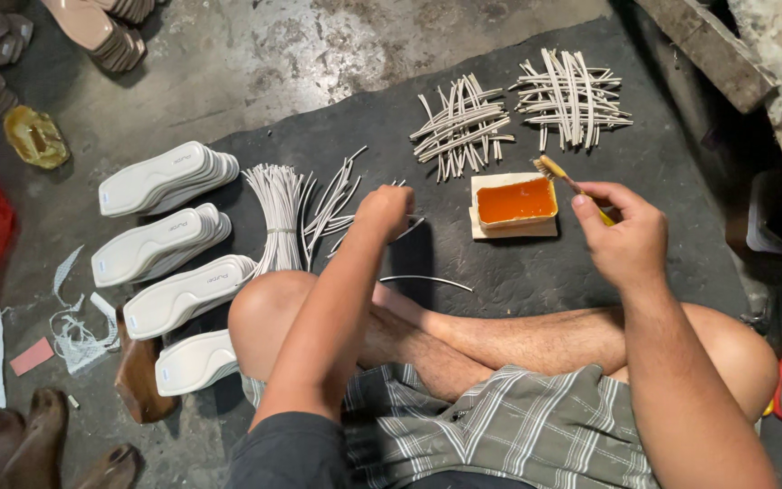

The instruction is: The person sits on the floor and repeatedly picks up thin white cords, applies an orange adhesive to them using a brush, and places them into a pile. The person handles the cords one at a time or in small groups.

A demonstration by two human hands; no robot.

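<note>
Fingers around brush, tray-edge.

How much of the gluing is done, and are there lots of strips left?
Done, it seems: two criss-cross piles of white strips lie spread on the black mat. In hand: the right hand holds a yellow brush at the orange glue tub; the left hand reaches loose strips. Left: a tied white bundle.

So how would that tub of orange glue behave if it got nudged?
The tub looks low, wide and flat-bottomed, so it would probably slide, not tip. It is open and nearly full, so glue might slop over. The brush near its rim could catch it.
</note>
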